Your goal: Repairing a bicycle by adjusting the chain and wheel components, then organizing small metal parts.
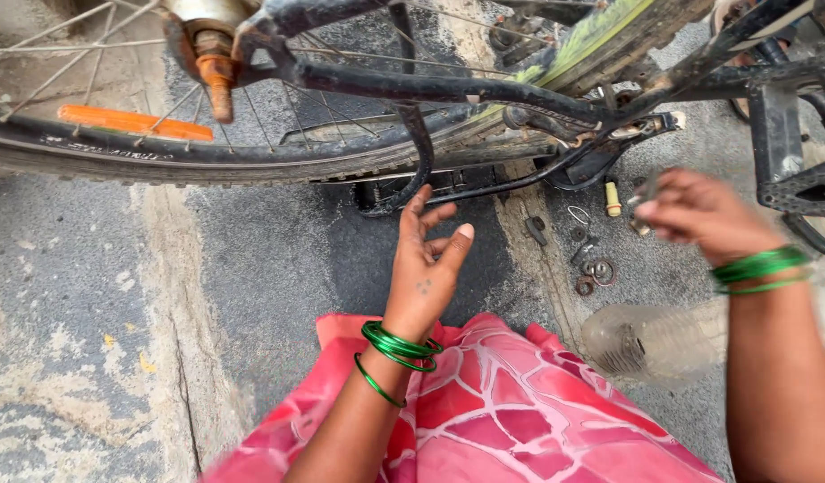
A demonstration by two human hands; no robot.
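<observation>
My left hand (426, 264) is raised with its fingers apart and holds nothing; its fingertips nearly touch the curved black kickstand (418, 161) of an upturned bicycle. My right hand (698, 215) is blurred and its fingers pinch a small dark metal part (647, 190), too blurred to name. Both wrists wear green bangles. The bicycle's black frame tube (448, 89) and rear wheel (207, 152) cross the top of the view.
Small washers, rings and a yellowish cylinder (613, 199) lie scattered on the asphalt under my right hand. A clear plastic bottle (649, 342) lies on its side by my knee. Pink patterned cloth (502, 411) covers my lap. An orange reflector (133, 122) sits in the spokes.
</observation>
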